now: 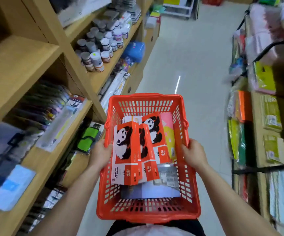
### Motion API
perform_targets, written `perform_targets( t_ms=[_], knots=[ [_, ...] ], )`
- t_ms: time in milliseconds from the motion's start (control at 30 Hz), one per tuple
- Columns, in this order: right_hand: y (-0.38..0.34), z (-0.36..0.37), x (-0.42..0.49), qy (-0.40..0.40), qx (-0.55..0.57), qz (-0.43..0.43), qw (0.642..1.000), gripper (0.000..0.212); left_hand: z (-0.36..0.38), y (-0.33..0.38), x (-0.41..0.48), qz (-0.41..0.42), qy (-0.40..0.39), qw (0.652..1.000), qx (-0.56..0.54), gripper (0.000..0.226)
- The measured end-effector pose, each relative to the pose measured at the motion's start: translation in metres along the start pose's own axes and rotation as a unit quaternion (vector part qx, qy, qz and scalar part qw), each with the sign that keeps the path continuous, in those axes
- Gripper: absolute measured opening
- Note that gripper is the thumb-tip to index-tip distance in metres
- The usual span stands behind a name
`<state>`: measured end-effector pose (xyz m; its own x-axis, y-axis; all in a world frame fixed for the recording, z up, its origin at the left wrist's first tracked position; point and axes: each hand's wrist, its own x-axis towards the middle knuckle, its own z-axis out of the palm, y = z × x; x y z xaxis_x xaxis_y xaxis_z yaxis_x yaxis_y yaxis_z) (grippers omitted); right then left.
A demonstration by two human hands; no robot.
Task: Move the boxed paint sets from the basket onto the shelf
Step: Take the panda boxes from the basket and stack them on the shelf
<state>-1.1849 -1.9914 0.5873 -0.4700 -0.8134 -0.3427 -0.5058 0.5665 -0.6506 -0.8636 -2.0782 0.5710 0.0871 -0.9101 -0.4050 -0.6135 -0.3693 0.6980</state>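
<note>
Both bare forearms are extended forward and slightly inward. The left hand (100,153) is closed over the basket's left rim. The right hand (194,153) is clamped on the right rim.

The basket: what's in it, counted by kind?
In the red basket:
Red panda paint boxes: 3 showing
Pink-and-yellow box: 1
Grey-blue flat pack underneath: 1
White box, mostly hidden at the back: 1
Total: 6 visible; more may be hidden.
</note>
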Motion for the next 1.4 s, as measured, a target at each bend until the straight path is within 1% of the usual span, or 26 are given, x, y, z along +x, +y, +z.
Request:
perform_targets(
  t_ms=[67,167,267,367,467,533,667,733,833,900,967,1033,1067,1100,1167,1200,1233,1267,1300,1333,1367,1400],
  knots=[
    [-0.01,0.01,0.039,-0.003,0.005,0.009,1.0,0.017,0.004,0.016,0.038,-0.006,0.003,1.0,0.007,0.02],
    [-0.017,0.026,0.102,-0.011,0.019,0.028,0.999,0.019,0.015,0.031,0.096,-0.033,-0.004,0.999,0.036,0.016],
    [-0.016,0.052,0.164,-0.014,0.026,0.027,0.999,0.021,0.035,0.038,0.154,-0.052,-0.004,0.997,0.057,0.012],
    [-0.007,0.083,0.216,-0.027,0.027,0.047,0.998,0.018,0.057,0.036,0.203,-0.081,-0.007,0.996,0.046,0.019],
    [0.005,0.115,0.254,-0.031,0.032,0.065,0.997,0.017,0.074,0.026,0.244,-0.109,-0.019,0.994,0.021,0.008],
    [0.007,0.135,0.272,-0.029,0.029,0.067,0.997,0.014,0.082,0.019,0.269,-0.118,-0.023,0.993,0.016,0.013],
    [0.015,0.166,0.293,-0.026,0.032,0.106,0.993,0.011,0.094,0.0,0.308,-0.114,-0.035,0.992,0.031,0.013],
    [0.017,0.177,0.297,-0.016,0.027,0.113,0.993,0.012,0.097,-0.008,0.321,-0.118,-0.041,0.992,0.034,0.012],
    [0.016,0.185,0.299,-0.003,0.011,0.11,0.994,0.009,0.097,-0.018,0.334,-0.12,-0.048,0.991,0.044,0.013],
    [0.014,0.186,0.3,-0.001,0.007,0.131,0.991,0.007,0.098,-0.023,0.336,-0.11,-0.052,0.991,0.051,0.016],
    [0.008,0.185,0.302,-0.012,0.006,0.157,0.988,0.009,0.098,-0.026,0.336,-0.113,-0.051,0.991,0.053,0.019],
    [0.001,0.182,0.304,-0.03,0.01,0.184,0.982,0.015,0.099,-0.025,0.332,-0.12,-0.063,0.99,0.038,0.027],
    [-0.005,0.179,0.302,-0.027,0.011,0.188,0.982,0.021,0.099,-0.023,0.327,-0.113,-0.066,0.991,0.038,0.035],
    [-0.01,0.175,0.299,0.003,0.007,0.174,0.985,0.029,0.098,-0.022,0.32,-0.09,-0.056,0.993,0.061,0.046],
    [-0.022,0.17,0.289,0.108,-0.022,0.1,0.989,0.038,0.098,-0.021,0.303,0.002,-0.002,0.987,0.158,0.065],
    [-0.031,0.171,0.283,0.141,-0.024,0.063,0.988,0.038,0.098,-0.02,0.294,0.057,0.024,0.978,0.199,0.065],
    [-0.04,0.177,0.279,0.127,-0.009,0.038,0.991,0.036,0.099,-0.018,0.285,0.097,0.037,0.97,0.218,0.06],
    [-0.05,0.187,0.277,0.07,0.02,0.028,0.997,0.033,0.101,-0.018,0.279,0.118,0.034,0.967,0.222,0.054],
    [-0.059,0.199,0.274,-0.01,0.049,0.034,0.998,0.032,0.105,-0.019,0.272,0.115,0.015,0.969,0.216,0.05],
    [-0.067,0.213,0.271,-0.088,0.071,0.05,0.992,0.035,0.11,-0.022,0.266,0.093,-0.014,0.974,0.208,0.05],
    [-0.072,0.225,0.269,-0.144,0.08,0.067,0.984,0.045,0.116,-0.025,0.26,0.06,-0.045,0.977,0.198,0.053],
    [-0.076,0.235,0.269,-0.176,0.073,0.087,0.978,0.062,0.122,-0.028,0.256,0.028,-0.07,0.98,0.186,0.056]
  ],
)
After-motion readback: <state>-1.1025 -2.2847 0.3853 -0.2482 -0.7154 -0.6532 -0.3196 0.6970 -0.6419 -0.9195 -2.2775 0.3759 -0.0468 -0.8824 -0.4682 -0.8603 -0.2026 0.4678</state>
